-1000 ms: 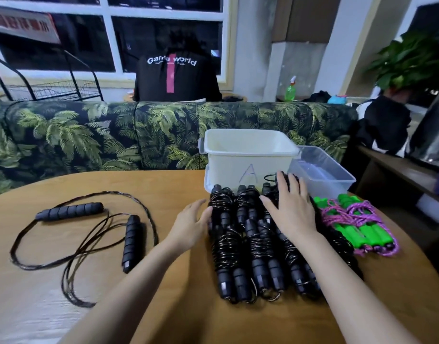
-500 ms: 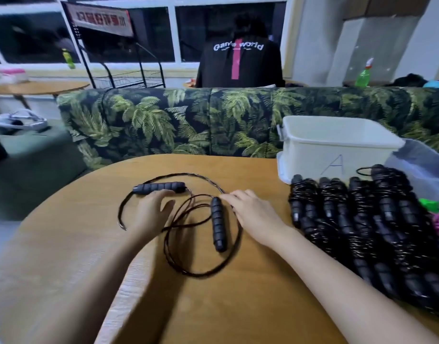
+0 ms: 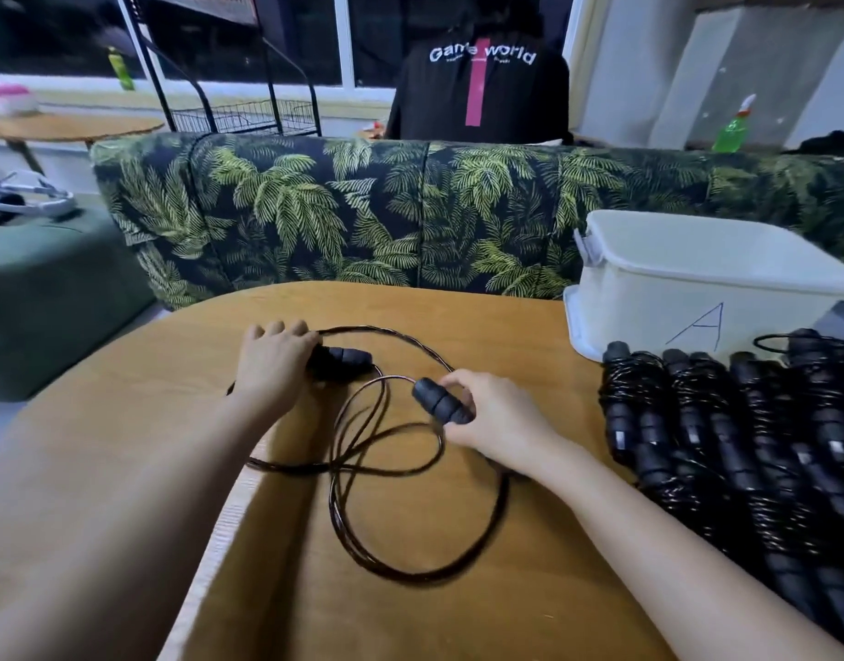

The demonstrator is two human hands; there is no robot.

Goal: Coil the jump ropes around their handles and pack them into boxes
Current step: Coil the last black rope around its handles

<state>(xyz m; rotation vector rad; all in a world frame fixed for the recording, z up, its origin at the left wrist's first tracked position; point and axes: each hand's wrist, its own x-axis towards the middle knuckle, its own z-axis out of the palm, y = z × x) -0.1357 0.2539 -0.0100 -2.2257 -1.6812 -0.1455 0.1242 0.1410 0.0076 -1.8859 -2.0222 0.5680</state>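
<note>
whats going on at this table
A person is working on a loose black jump rope at a wooden table. The left hand grips the far handle and the right hand pinches the near handle, while the cord lies in loose loops between them, not yet wound. To the right, a pile of coiled black ropes sits in front of a white box marked A.

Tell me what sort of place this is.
Probably a lounge or café-style common room: a palm-print sofa backs the round wooden table, and another table and a wire rack stand by the windows.
</note>
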